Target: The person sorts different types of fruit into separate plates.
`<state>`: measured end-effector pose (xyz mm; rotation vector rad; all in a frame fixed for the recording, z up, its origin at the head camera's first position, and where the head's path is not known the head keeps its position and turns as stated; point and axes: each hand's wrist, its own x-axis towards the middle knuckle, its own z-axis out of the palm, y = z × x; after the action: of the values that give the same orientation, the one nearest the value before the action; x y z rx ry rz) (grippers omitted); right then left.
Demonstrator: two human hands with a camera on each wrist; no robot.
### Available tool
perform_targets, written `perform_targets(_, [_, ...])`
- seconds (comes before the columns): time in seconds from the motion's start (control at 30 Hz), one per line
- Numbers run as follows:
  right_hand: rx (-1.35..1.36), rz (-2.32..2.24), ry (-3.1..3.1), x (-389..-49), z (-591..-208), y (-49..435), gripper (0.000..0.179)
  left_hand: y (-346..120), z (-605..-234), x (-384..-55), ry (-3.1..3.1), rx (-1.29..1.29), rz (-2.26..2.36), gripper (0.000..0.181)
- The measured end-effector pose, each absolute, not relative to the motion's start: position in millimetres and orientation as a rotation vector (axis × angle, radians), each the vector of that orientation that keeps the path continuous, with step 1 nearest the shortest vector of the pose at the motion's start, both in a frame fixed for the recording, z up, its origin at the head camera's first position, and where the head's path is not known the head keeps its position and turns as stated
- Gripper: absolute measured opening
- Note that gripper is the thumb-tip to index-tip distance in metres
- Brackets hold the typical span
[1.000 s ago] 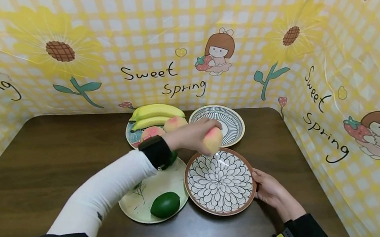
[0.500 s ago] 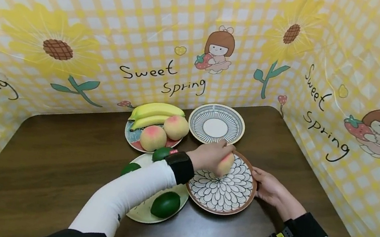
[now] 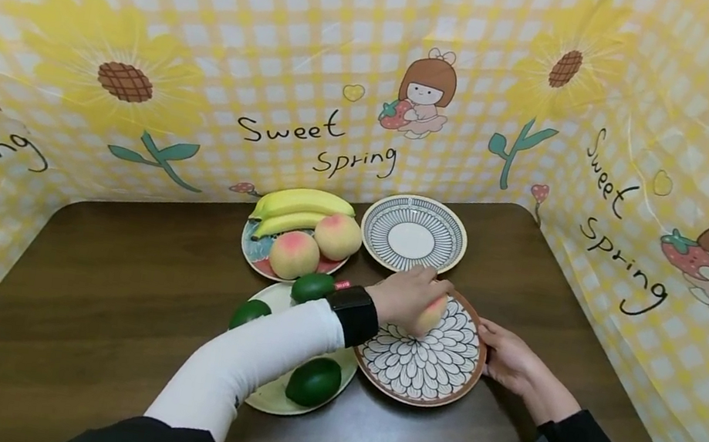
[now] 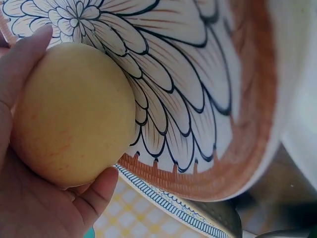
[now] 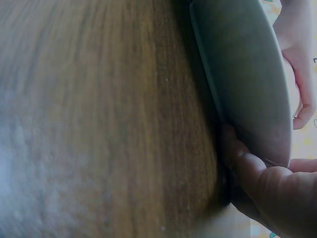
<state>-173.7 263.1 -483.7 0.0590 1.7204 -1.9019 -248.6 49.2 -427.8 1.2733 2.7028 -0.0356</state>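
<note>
My left hand [image 3: 410,298] grips a yellow-pink peach [image 4: 74,114] over the far part of a brown-rimmed plate with a black-and-white petal pattern [image 3: 427,374]. Whether the peach touches the plate I cannot tell. At the plate's right edge, my right hand [image 3: 510,359] pinches the rim; in the right wrist view its fingers [image 5: 247,171] reach under the plate's pale underside [image 5: 247,74]. Left of it lies a pale green plate [image 3: 275,402] bearing several green mango-like fruits [image 3: 313,381], partly hidden by my left forearm.
Behind, a colourful plate [image 3: 255,255] holds bananas [image 3: 304,202] and two peaches [image 3: 295,255]. A striped black-and-white plate [image 3: 411,240] stands at the back, just beyond the petal plate. Yellow checked cloth [image 3: 213,57] walls the brown table [image 3: 101,304] at the back and right.
My left hand has carried the peach rightward and toward me, from near the striped plate to over the petal plate. My right hand keeps its hold on the rim.
</note>
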Motion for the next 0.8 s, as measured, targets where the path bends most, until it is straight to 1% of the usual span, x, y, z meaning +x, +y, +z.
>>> perform_targets(0.13, [0.027, -1.892, 1.711, -176.3, -483.0, 260.3, 0.06, 40.8, -414.7, -245.9, 2.713, 1.186, 0.045, 0.089])
perform_targets(0.23, [0.016, -1.884, 1.711, -174.4, -484.0, 260.7, 0.062, 21.9, -394.2, -246.6, 2.716, 1.101, 0.221, 0.087])
perform_targets(0.37, [0.03, -1.879, 1.723, -168.0, -486.1, 264.9, 0.064, -24.5, -359.8, -256.5, 2.724, 0.959, 0.445, 0.084])
perform_targets(0.47, [0.04, -1.876, 1.72, -164.6, -487.1, 267.7, 0.065, -65.6, -346.4, -269.0, 2.736, 0.791, 0.53, 0.083])
perform_targets(0.53, [0.04, -1.876, 1.713, -164.1, -487.3, 268.4, 0.067, -90.3, -346.5, -276.9, 2.727, 0.659, 0.553, 0.082])
perform_targets(0.63, [0.022, -1.886, 1.688, -164.9, -487.4, 268.1, 0.068, -116.6, -359.0, -286.2, 2.696, 0.525, 0.533, 0.083])
perform_targets(0.73, [-0.002, -1.899, 1.658, -167.0, -487.3, 266.1, 0.069, -129.5, -377.0, -291.0, 2.696, 0.433, 0.48, 0.086])
perform_targets(0.8, [-0.007, -1.9, 1.65, -168.9, -487.1, 262.7, 0.069, -135.2, -387.3, -293.5, 2.717, 0.417, 0.468, 0.081])
